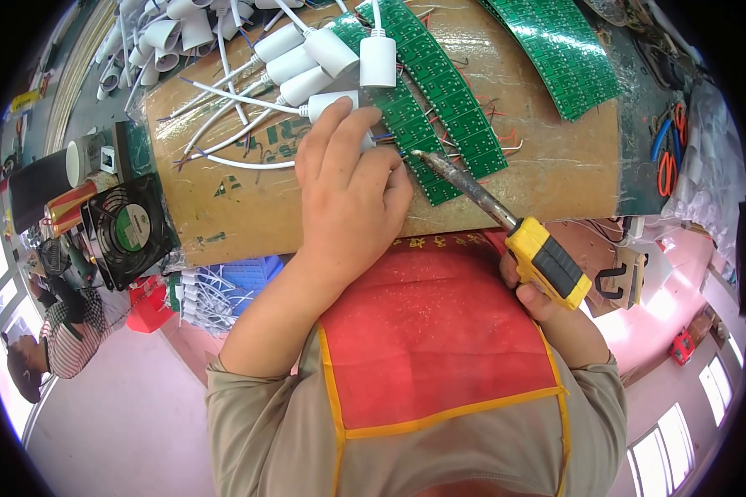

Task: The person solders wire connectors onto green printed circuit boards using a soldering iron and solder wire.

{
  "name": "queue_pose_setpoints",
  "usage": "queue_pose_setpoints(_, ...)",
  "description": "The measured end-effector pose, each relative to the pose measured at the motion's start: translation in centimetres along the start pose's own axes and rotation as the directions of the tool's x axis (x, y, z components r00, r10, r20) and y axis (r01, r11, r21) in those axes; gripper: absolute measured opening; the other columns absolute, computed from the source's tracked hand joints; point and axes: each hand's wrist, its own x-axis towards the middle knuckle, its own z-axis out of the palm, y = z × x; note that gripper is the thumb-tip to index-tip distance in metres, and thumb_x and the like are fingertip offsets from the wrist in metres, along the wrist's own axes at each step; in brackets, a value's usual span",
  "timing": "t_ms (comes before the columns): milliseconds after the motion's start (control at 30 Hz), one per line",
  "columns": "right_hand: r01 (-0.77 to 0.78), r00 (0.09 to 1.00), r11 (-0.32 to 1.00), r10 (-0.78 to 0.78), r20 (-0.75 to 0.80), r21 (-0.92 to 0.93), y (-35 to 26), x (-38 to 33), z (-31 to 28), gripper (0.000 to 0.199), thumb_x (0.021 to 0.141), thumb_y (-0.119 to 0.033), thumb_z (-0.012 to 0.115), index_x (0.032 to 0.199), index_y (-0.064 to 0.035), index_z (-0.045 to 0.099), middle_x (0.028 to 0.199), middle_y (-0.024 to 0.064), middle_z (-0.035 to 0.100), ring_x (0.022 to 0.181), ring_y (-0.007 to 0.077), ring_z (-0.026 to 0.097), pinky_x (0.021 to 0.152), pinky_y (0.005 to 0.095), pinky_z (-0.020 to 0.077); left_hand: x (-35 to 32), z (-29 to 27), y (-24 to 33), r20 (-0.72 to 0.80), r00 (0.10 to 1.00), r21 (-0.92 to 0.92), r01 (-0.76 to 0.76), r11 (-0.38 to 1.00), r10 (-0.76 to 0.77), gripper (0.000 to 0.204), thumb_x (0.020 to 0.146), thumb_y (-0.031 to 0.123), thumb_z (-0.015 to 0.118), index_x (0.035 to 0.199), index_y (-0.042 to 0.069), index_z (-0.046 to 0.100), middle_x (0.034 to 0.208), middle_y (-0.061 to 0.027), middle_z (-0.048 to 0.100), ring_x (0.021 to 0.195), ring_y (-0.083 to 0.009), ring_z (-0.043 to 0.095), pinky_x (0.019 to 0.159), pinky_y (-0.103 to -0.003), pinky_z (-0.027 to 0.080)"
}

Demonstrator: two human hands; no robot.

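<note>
- I have the yellow-and-black-handled soldering iron (pixel 547 261) slanting over the brown counter (pixel 555 178), its metal tip at the nearer long green circuit-board strip (pixel 402 120); from here I cannot tell whether they touch.
- My right hand (pixel 537 294) has its grip clamped on the iron's handle, beyond the counter's near edge.
- My left hand (pixel 352 178) bends its fingers over a white plastic cylinder (pixel 366 142), mostly hidden; I cannot tell whether that grip is clamped on it. Thin wires run from beside the fingers toward the tip.
- The hand blocks my view of that cylinder, and the iron's shaft crosses over the near ends of the nearer strip and a second green circuit-board strip (pixel 452 91) beside it.
- Just beyond my left fingers, more white cylinders with white cables (pixel 294 62) crowd the counter, one lying partly over the nearer strip.
- Farther right I see a broad green circuit-board sheet (pixel 555 62), then orange-and-blue-handled hand tools (pixel 670 166) near the edge.
- At the left end stands a square black cooling fan (pixel 128 228); a heap of white cylinders (pixel 170 37) lies at the far left.
- Well apart, at far left, is a person in a striped top (pixel 75 331).
</note>
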Motion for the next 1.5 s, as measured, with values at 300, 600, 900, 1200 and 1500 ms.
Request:
queue_pose_setpoints(300,0.028,1.0,0.994,-0.027,0.016,-0.109,0.1,0.3,0.0,0.039,0.093,-0.046,0.071,0.078,-0.011,0.06,0.079,0.0076,0.061,0.074,0.031,0.06,0.066,0.0411,0.0465,0.0,0.0,0.0,0.002,1.0,-0.002,0.0,1.0,0.0,0.02,0.071,-0.001,0.078,0.087,0.007,0.069,0.13,-0.0145,0.065,0.131,-0.0425,0.058,0.106,-0.05,0.047)
queue_pose_setpoints(600,0.011,1.0,0.976,-0.008,-0.015,0.216,-0.4,0.2,-0.3,0.036,0.093,-0.038,0.077,0.104,-0.0069,0.064,0.086,0.0066,0.061,0.073,0.0225,0.059,0.064,0.0374,0.0467,0.0,0.1,0.0,0.0,1.0,0.003,-0.004,1.0,0.004,0.019,0.072,-0.001,0.078,0.087,0.006,0.07,0.131,-0.0147,0.065,0.131,-0.0424,0.057,0.106,-0.05,0.047)
queue_pose_setpoints(900,0.166,0.965,0.941,-0.093,-0.247,0.296,-3.0,3.1,-0.2,0.06,0.089,-0.035,0.086,0.131,-0.0038,0.056,0.099,0.005,0.062,0.087,0.0159,0.06,0.076,0.0305,0.0496,0.1,0.0,0.0,-0.002,1.0,0.003,-0.008,1.0,0.008,0.019,0.072,0.0,0.078,0.088,0.007,0.069,0.13,-0.0151,0.065,0.13,-0.0426,0.058,0.106,-0.051,0.048)
queue_pose_setpoints(1200,0.186,0.949,0.937,-0.093,-0.301,0.296,-1.6,4.2,-0.6,0.058,0.088,-0.039,0.086,0.126,-0.0052,0.059,0.098,0.003,0.06,0.08,0.0121,0.055,0.065,0.027,0.0449,0.0,0.0,0.1,0.006,1.0,0.004,-0.003,1.0,0.003,0.02,0.072,0.0,0.078,0.089,0.007,0.069,0.131,-0.0149,0.064,0.131,-0.0431,0.057,0.105,-0.051,0.048)
queue_pose_setpoints(1500,0.238,0.944,0.937,-0.161,-0.289,0.256,-0.5,4.0,-1.2,0.048,0.093,-0.025,0.083,0.129,-0.0032,0.06,0.101,0.0044,0.062,0.086,0.0156,0.06,0.07,0.0294,0.0485,0.0,0.0,0.0,0.008,1.0,0.006,-0.004,1.0,0.004,0.021,0.072,-0.001,0.079,0.089,0.007,0.069,0.132,-0.0146,0.064,0.131,-0.0431,0.057,0.106,-0.051,0.047)
